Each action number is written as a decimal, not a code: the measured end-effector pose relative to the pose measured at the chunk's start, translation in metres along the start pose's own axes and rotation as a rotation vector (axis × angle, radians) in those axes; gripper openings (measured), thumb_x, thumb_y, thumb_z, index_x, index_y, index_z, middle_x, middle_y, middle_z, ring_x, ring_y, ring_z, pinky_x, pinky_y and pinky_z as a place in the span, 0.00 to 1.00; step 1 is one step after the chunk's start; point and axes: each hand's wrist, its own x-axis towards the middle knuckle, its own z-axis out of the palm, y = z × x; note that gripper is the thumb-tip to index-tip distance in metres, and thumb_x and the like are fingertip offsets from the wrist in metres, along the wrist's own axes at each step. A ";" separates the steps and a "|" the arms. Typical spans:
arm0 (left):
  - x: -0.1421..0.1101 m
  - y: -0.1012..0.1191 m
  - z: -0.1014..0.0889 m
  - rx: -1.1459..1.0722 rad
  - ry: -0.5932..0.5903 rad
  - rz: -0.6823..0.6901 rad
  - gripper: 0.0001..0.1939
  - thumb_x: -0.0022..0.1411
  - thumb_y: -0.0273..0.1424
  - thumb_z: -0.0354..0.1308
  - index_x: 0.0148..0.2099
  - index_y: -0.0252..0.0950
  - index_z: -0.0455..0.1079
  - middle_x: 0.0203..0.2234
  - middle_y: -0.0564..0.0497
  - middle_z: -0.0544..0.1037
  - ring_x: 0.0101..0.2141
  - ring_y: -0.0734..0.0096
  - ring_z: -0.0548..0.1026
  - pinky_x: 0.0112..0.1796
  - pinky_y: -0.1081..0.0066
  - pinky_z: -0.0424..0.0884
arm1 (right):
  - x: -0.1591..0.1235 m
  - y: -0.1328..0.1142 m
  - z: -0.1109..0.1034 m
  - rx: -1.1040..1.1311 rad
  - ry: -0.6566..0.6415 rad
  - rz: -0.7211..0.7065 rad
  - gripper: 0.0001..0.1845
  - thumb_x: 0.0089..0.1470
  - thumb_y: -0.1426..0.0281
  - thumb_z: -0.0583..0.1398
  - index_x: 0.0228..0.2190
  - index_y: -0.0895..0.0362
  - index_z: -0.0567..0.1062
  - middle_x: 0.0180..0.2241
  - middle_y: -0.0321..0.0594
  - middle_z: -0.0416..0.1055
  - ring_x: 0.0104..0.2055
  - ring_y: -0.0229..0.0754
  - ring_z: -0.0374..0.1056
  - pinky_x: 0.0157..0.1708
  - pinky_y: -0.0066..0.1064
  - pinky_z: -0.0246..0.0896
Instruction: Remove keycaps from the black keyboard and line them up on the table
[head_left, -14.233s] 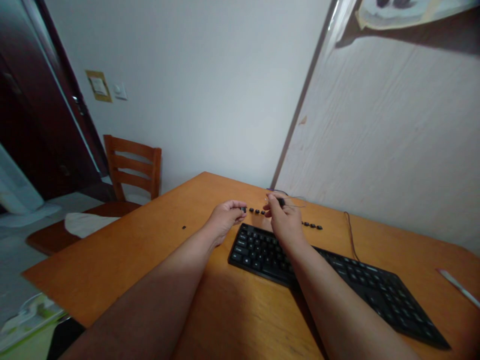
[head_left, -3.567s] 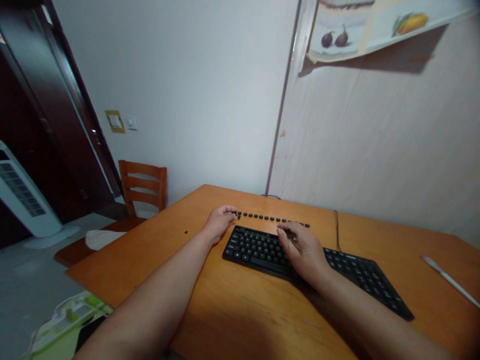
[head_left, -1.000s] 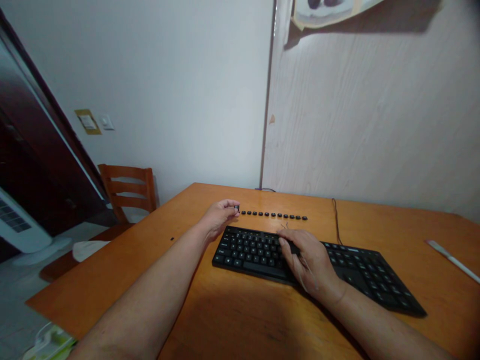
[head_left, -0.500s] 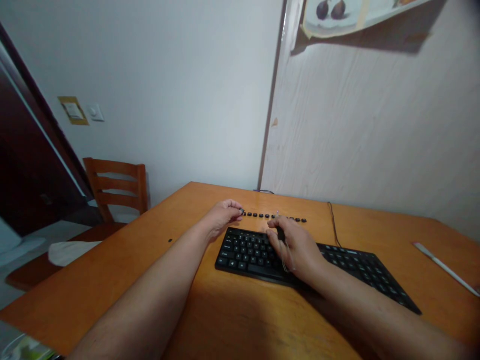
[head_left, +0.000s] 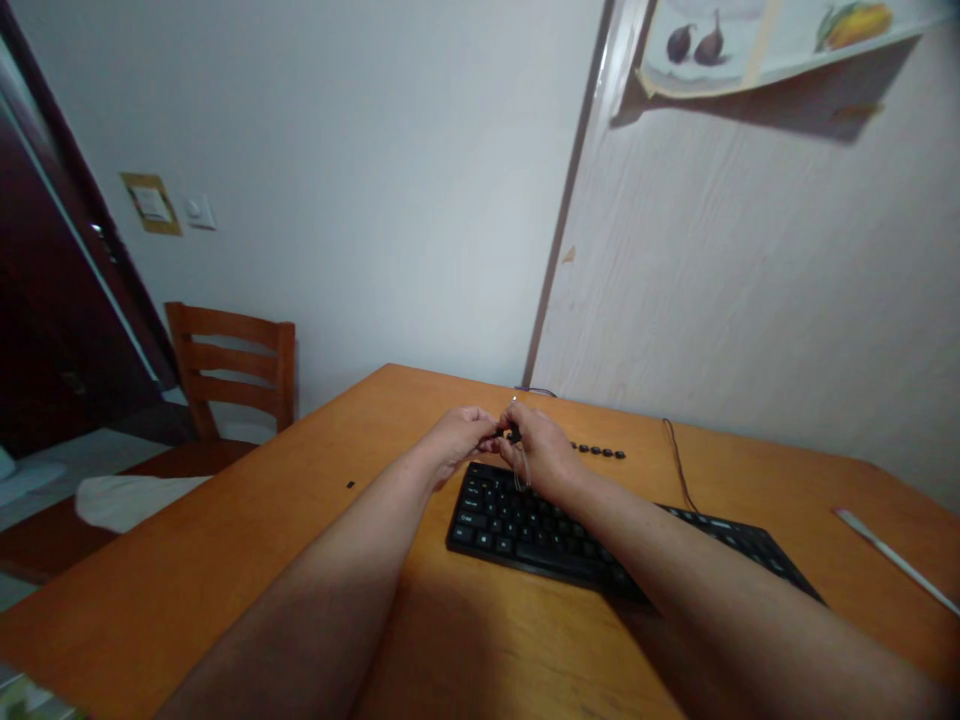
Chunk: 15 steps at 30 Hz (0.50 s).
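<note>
My left hand [head_left: 456,442] pinches a small black keycap at its fingertips, partly hidden by the fingers. Touching or nearly touching those fingertips, my right hand [head_left: 546,452] is closed round a keycap puller [head_left: 514,434] with a dark handle and thin wire loops. Both hands are just above the far left edge of a black keyboard [head_left: 517,525]. Behind the keyboard lies a row of loose black keycaps [head_left: 596,451]; its left part is hidden by my right hand. My right forearm crosses over the keyboard and covers part of its keys.
A single small black piece [head_left: 351,485] lies on the wooden table [head_left: 300,560] at left. A brush [head_left: 892,555] with a pale handle lies at right. A brown cable [head_left: 679,465] runs behind the keyboard. A wooden chair [head_left: 232,365] stands beyond the table's left edge.
My right hand has moved left and up from over the keyboard to meet my left hand, bringing the keycap puller to the keycap. My left hand keeps its pinch. The view has shifted slightly.
</note>
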 end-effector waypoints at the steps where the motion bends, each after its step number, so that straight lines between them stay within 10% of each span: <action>1: 0.000 0.000 0.000 0.013 0.001 -0.001 0.08 0.52 0.29 0.63 0.30 0.32 0.66 0.19 0.52 0.72 0.20 0.79 0.69 0.26 0.77 0.64 | 0.001 0.000 0.001 0.000 -0.003 -0.005 0.07 0.52 0.72 0.61 0.35 0.55 0.68 0.32 0.40 0.70 0.35 0.43 0.63 0.34 0.31 0.54; 8: 0.006 -0.005 -0.003 0.115 0.051 0.005 0.07 0.50 0.27 0.62 0.31 0.33 0.68 0.20 0.51 0.74 0.20 0.76 0.71 0.26 0.75 0.66 | 0.007 0.012 0.010 -0.028 -0.067 0.007 0.06 0.51 0.72 0.60 0.33 0.55 0.68 0.30 0.39 0.68 0.33 0.42 0.62 0.32 0.30 0.52; 15: 0.020 -0.016 -0.031 0.276 0.468 0.139 0.02 0.52 0.29 0.56 0.29 0.36 0.67 0.21 0.51 0.74 0.19 0.75 0.67 0.21 0.75 0.58 | 0.015 0.028 0.018 -0.087 -0.153 0.083 0.07 0.49 0.73 0.59 0.34 0.55 0.68 0.30 0.39 0.69 0.31 0.41 0.61 0.29 0.29 0.49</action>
